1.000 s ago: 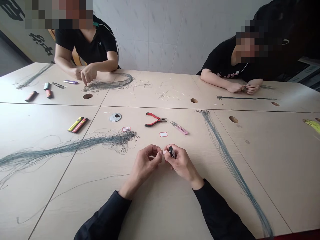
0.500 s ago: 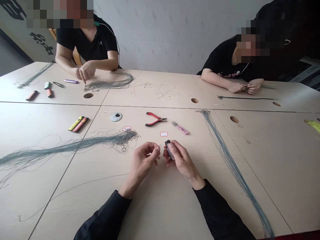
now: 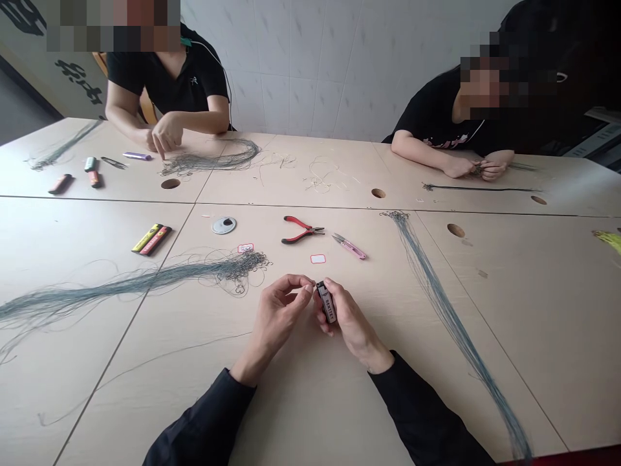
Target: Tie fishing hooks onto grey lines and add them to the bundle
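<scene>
My left hand (image 3: 286, 301) is closed in a pinch on a small fish hook, which the fingertips almost wholly cover. From that hand a thin fishing line (image 3: 160, 356) trails left across the table. My right hand (image 3: 356, 317) grips a black lighter (image 3: 327, 304) with a pale lettered label, its top end right beside the left fingertips. No flame shows. Beyond the hands lie red-handled pliers (image 3: 298, 231), pink thread snips (image 3: 350, 246) and a small red-edged label (image 3: 317, 259).
A bundle of blue-green hooked lines (image 3: 160, 279) lies on the left, another bundle (image 3: 441, 304) on the right. Two lighters (image 3: 152, 240) and a round metal cap (image 3: 224, 225) sit at left. Across the table, two people handle similar lines (image 3: 228, 155). The tabletop has round holes (image 3: 456, 230).
My right hand has turned the lighter so its label faces up, and its thumb has shifted to the lighter's top. The lighter's top has come closer to the hook in my left fingers.
</scene>
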Demonstrator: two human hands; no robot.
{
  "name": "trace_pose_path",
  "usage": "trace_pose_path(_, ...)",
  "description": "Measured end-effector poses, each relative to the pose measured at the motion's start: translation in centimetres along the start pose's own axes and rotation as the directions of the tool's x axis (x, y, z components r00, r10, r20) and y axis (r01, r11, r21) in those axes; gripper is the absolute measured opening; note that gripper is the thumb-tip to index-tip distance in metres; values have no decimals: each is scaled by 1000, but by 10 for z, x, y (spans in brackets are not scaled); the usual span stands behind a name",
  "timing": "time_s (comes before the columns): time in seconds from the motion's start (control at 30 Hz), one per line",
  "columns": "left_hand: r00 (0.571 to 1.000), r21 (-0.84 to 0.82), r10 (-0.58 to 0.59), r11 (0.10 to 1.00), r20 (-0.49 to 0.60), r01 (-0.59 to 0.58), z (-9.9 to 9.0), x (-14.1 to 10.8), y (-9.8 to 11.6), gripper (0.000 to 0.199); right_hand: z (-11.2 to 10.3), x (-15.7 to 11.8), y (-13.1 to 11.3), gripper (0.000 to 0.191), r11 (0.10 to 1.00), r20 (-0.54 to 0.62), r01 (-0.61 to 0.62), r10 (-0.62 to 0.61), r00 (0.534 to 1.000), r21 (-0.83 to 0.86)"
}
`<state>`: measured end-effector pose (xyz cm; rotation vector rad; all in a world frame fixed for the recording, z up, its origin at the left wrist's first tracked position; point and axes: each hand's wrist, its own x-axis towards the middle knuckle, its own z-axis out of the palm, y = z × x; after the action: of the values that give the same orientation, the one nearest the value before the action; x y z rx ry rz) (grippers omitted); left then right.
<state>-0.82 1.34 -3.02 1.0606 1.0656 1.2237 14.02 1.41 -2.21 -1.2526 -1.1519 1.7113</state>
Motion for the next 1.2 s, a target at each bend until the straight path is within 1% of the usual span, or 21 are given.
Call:
trace_pose_path(0.1, 999, -58, -22, 998, 43, 25, 3, -1, 1, 20, 1, -1, -1, 51, 1000, -14, -27, 28, 1000, 14)
trace_pose_path(0.17, 999, -74, -27, 997, 42, 30, 3, -2, 0, 20, 1, 0, -2, 53, 999, -24, -34, 35, 999, 27)
trace_pose_path(0.27, 1000, -46, -16, 999, 15, 16, 3, -1, -1, 20, 2, 0, -3, 52, 998, -38, -45, 47, 998, 47)
trace_pose_path(0.43, 1000, -15, -17, 1000, 14, 17, 2, -1, -2, 20, 3, 1, -2, 45, 996, -59, -62, 66, 996, 71)
trace_pose_path(0.67, 999, -5, -15, 1000, 43, 15, 5, -1, 3, 20, 6, 2, -2, 42, 995, -93, -71, 77, 993, 70)
trace_pose_path(1.07, 999, -15, -28, 999, 39, 29, 5, -1, 2, 20, 6, 3, 4, 39, 996, -103, -60, 67, 992, 68)
trace_pose_path(1.2, 999, -17, -26, 999, 44, 27, 5, -2, 3, 21, 6, 3, 5, 43, 997, -115, -36, 44, 992, 65)
